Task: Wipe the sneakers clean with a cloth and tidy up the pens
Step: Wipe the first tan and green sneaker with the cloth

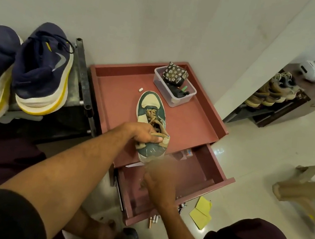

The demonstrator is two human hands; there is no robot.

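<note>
Head view: a clear plastic tub stands at the upper right of the red cabinet top, holding a flower-print pouch and a black item with something green beside it. A green and cream sneaker lies at the centre of the frame, just beside the tub, toe toward the wall and heel overhanging the cabinet top's front edge. The left hand grips the sneaker's collar, fingers curled inside the opening. A small white object lies near the toe. The cabinet top has a raised rim on its sides and much bare surface to the left. The drawer below is pulled open, with small items at its back. The right hand is over the drawer, too blurred to tell its grip. Pen-like sticks and yellow paper lie on the floor by the drawer front.
</note>
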